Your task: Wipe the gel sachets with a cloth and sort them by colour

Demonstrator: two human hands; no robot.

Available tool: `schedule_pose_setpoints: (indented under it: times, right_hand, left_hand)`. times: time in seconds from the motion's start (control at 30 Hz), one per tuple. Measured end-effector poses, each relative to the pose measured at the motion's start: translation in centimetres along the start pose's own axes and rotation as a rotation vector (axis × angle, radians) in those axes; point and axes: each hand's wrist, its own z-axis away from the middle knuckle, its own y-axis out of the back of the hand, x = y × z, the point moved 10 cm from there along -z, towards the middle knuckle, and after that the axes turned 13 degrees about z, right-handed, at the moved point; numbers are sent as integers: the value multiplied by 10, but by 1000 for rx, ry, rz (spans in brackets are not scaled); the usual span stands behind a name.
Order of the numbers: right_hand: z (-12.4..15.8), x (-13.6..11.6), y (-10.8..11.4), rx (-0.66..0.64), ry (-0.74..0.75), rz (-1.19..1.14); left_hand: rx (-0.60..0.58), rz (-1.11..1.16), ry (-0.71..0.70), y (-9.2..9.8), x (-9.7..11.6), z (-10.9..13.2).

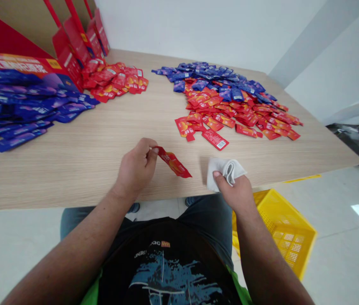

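My left hand [136, 167] pinches one end of a red sachet [173, 163], which slants down to the right just above the wooden table [81, 161]. Beside it, my right hand [235, 190] is closed on a folded white cloth [224, 171] resting near the table's front edge. A mixed heap of red sachets [239, 114] and blue sachets [211, 76] lies beyond my right hand. At the far left, sorted blue sachets [23, 114] are stacked, with a small pile of sorted red sachets [116, 80] behind them.
Red cardboard display boxes [71, 46] stand at the back left corner. A yellow plastic crate [281, 228] sits on the floor at my right, below the table edge. A white wall runs behind the table.
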Motion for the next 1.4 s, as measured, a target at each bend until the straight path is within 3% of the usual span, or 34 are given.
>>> schedule_pose_setpoints:
  times: [0.2, 0.3, 0.4, 0.57, 0.67, 0.8, 0.87, 1.0, 1.07, 1.1, 1.17, 1.23, 1.3, 1.4]
  right_hand:
    - [3, -6, -2, -17, 38, 9]
    - [4, -6, -2, -12, 43, 12]
    - [1, -5, -2, -9, 43, 8]
    - [-6, -25, -1, -7, 66, -26]
    - [-5, -65, -9, -24, 109, -16]
    - [2, -118, -34, -91, 271, 140]
    - [0, -111, -40, -116, 289, 217]
    - [-20, -40, -29, -140, 94, 341]
    - [-27, -17, -17, -118, -12, 366]
    - [-27, -18, -12, -94, -26, 344]
    - [-22, -42, -9, -49, 48, 257]
    - [-13, -78, -19, -74, 205, 200]
    - [-9, -95, -32, -131, 283, 222]
    - [-24, -62, -35, -166, 163, 308]
  left_hand:
    - [-20, 592, 363, -14, -45, 7]
    - [-8, 752, 489, -22, -59, 17]
    - [-85, 751, 562, -32, -61, 24]
    - [-256, 407, 486, -43, -50, 25]
    - [-242, 295, 407, -48, -41, 22]
    - [-198, 243, 322, -52, -28, 21]
    - [-162, 233, 295, -50, -26, 21]
    - [-164, 359, 341, -54, -31, 24]
    - [-184, 393, 354, -57, -32, 25]
    - [-196, 373, 340, -58, -32, 24]
    - [-225, 298, 288, -59, -28, 22]
    - [-241, 253, 251, -60, -25, 21]
    - [-238, 249, 244, -60, -24, 21]
    - [-224, 279, 267, -60, -26, 23]
